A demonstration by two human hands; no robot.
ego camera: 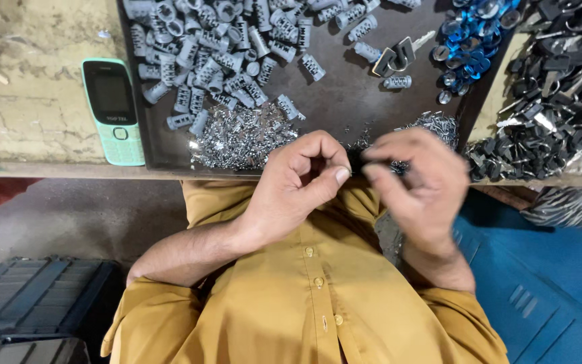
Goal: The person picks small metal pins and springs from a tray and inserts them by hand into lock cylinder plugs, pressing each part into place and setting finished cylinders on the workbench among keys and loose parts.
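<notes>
My left hand (298, 185) and my right hand (415, 182) meet at the near edge of a dark tray (345, 101), fingertips pinched together around a small dark part (355, 162) that is mostly hidden between them. The right hand is blurred. Just beyond the hands lies a heap of tiny shiny metal pieces (244, 138). Further back on the tray is a pile of grey ribbed cylinders (217, 47). A key in a lock part (395, 57) lies near the tray's middle.
A mint-green keypad phone (112, 111) lies on the worn bench left of the tray. Blue rings (469, 40) sit at the tray's right; a heap of black parts (554, 94) is beyond. A black crate (35, 303) and a blue cabinet (547, 283) flank me.
</notes>
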